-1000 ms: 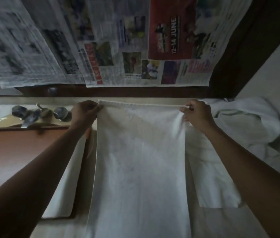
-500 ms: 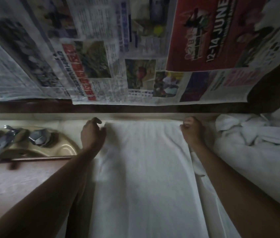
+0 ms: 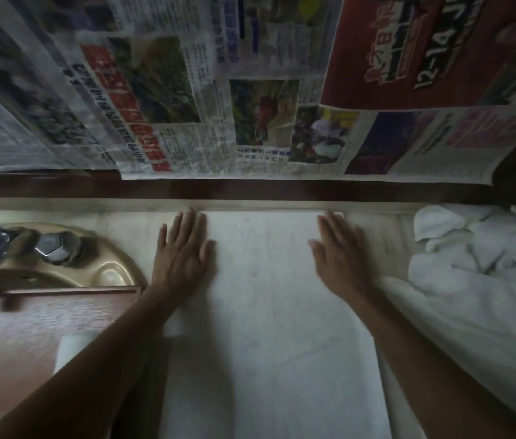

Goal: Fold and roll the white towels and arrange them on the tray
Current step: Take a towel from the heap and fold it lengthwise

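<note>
A white towel lies flat on the counter in a long strip, its far edge against the back ledge. My left hand presses flat on the towel's far left corner with straight fingers. My right hand lies flat on the far right corner, a little blurred. A brown wooden tray sits at the left over the basin, with a white rolled towel on it, partly hidden by my left forearm. A heap of loose white towels lies at the right.
A beige sink rim with chrome taps is at the far left. Newspaper sheets cover the wall above a dark wooden strip. Another white cloth lies under the strip's right side.
My hands lowered the towel's top edge onto the counter, let go of the corners and flattened out on it. The camera moved closer to the wall.
</note>
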Tool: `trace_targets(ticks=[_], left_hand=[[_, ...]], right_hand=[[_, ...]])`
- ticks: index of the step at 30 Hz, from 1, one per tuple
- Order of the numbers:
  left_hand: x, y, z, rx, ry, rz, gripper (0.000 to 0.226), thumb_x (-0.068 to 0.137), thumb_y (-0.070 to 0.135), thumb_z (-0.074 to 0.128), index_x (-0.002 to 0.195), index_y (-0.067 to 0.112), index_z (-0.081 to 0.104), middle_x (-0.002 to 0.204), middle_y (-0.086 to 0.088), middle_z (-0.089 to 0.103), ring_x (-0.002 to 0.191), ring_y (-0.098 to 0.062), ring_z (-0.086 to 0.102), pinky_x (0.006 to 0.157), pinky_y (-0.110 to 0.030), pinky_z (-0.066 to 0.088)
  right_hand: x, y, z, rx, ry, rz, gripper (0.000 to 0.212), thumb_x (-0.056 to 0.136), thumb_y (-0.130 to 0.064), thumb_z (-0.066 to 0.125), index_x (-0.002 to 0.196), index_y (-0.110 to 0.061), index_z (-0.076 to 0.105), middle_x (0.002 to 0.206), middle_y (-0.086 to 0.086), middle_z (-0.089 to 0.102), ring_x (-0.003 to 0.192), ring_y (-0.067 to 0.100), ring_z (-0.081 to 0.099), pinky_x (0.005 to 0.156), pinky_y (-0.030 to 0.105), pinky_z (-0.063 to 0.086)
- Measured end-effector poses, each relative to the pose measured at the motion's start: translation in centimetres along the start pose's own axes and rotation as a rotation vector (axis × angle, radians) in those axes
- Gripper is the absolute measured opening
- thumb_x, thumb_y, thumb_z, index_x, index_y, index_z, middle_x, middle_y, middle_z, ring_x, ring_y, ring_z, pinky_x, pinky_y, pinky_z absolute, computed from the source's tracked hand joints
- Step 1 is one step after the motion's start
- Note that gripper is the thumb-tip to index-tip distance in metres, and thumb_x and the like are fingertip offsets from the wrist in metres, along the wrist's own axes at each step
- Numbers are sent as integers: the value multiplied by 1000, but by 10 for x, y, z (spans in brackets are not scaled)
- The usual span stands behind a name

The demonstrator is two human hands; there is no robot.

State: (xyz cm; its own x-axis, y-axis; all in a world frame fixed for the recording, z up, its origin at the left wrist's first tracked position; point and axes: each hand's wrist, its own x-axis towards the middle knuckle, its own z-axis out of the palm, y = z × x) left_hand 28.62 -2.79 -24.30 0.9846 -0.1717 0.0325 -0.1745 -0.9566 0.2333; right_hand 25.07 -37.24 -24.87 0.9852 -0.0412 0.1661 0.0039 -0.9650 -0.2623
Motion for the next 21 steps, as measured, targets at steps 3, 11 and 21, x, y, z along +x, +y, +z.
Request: trace_targets(ticks=[3, 11, 21], left_hand=[[-20, 37, -6, -63, 95, 24, 66, 103, 43, 28, 162, 11, 28, 169, -12, 21, 158, -28, 15, 127, -55, 12], [-82, 55, 18, -112, -42, 144, 59, 108, 43, 21, 165, 27, 16, 173, 2, 5, 160, -17, 0, 128, -52, 10], [-172, 106, 13, -219, -10, 222, 61, 104, 31, 35, 163, 19, 24, 172, -3, 13, 159, -22, 8, 127, -53, 14]], right_hand=[[-14, -25, -12, 99, 8, 107, 68, 106, -51, 28, 160, -11, 34, 168, 12, 27, 156, 31, 21, 125, 56, 19], [-98, -51, -10, -45, 7, -166, 52, 107, -36, 38, 151, -11, 50, 163, 10, 38, 154, 27, 30, 121, 59, 22], [-184, -84, -19, 27, -10, -189, 53, 105, -32, 48, 153, -13, 47, 165, 11, 34, 155, 30, 25, 120, 62, 24]])
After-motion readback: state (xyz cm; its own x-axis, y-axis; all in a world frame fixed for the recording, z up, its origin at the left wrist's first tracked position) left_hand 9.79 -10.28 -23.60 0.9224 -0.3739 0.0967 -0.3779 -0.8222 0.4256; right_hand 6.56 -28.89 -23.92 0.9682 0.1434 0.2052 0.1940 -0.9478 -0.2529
